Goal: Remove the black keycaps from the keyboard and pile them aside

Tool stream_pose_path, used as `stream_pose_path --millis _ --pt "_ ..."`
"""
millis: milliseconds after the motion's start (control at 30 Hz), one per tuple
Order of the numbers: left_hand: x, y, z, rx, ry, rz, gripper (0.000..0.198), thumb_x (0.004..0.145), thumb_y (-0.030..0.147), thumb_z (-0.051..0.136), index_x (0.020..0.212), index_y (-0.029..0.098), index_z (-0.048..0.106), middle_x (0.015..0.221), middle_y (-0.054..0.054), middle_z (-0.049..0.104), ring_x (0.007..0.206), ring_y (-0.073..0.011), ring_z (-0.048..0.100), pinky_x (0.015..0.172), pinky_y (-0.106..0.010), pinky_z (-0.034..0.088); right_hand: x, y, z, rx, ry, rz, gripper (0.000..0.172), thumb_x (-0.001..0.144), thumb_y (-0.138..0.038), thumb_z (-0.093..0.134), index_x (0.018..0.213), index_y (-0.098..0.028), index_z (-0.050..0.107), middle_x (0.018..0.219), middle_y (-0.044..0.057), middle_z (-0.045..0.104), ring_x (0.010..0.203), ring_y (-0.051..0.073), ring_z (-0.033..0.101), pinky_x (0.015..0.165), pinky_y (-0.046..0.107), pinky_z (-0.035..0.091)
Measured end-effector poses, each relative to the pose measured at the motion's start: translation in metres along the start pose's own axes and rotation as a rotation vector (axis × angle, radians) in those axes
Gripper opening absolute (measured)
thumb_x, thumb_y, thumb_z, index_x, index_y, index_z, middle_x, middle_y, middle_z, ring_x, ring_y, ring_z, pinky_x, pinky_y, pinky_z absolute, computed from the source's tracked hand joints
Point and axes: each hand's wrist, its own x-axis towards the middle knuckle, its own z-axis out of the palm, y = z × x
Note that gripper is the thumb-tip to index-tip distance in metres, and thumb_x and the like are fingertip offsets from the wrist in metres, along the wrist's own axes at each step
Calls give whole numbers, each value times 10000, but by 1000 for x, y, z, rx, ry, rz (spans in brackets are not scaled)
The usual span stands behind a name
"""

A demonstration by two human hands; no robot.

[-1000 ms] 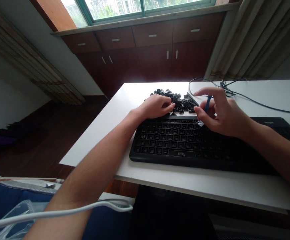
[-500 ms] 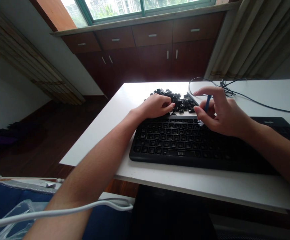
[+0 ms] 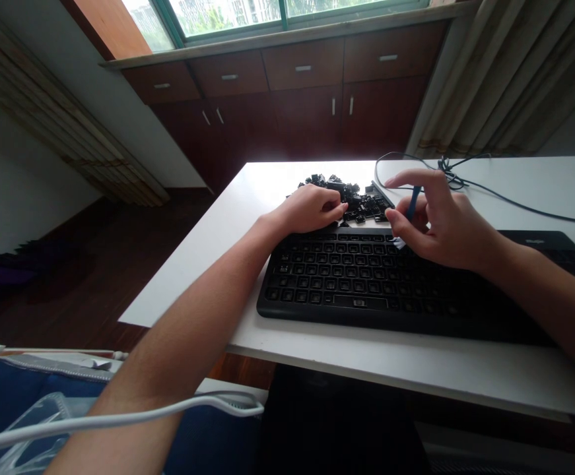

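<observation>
**Keyboard point(image 3: 317, 270) on White Table point(image 3: 198, 251)**

Curtain point(image 3: 59, 119) hangs left; cabinets point(image 3: 307, 125) stand behind. Left hand point(image 3: 311, 208): fingers curled, hold not determinable, at the keyboard's far left corner. Black keycaps point(image 3: 351, 196) lie just beyond. Right hand point(image 3: 440, 224): fingers closed on blue tool point(image 3: 414, 200) above the keyboard.

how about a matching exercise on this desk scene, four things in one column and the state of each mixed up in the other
Things:
1. right hand
2. left hand
3. keyboard
4. cable

States:
A. partly tangled
B. gripping a slim blue tool
C. showing rows of square sockets
D. curled beside a heap of small black pieces

Pairs: 1-B, 2-D, 3-C, 4-A
</observation>
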Motion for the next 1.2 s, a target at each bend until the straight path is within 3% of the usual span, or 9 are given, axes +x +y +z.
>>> stream_pose_path --millis 1200 --pt "0 -2 1 -19 23 13 368 958 399 545 660 183 556 598 8 553 530 -93 405 565 -271 310 1 1 0 -8 3 -28 496 940 -304 619 1387 -304 405 739 -22 604 478 137 532 443 319 423"
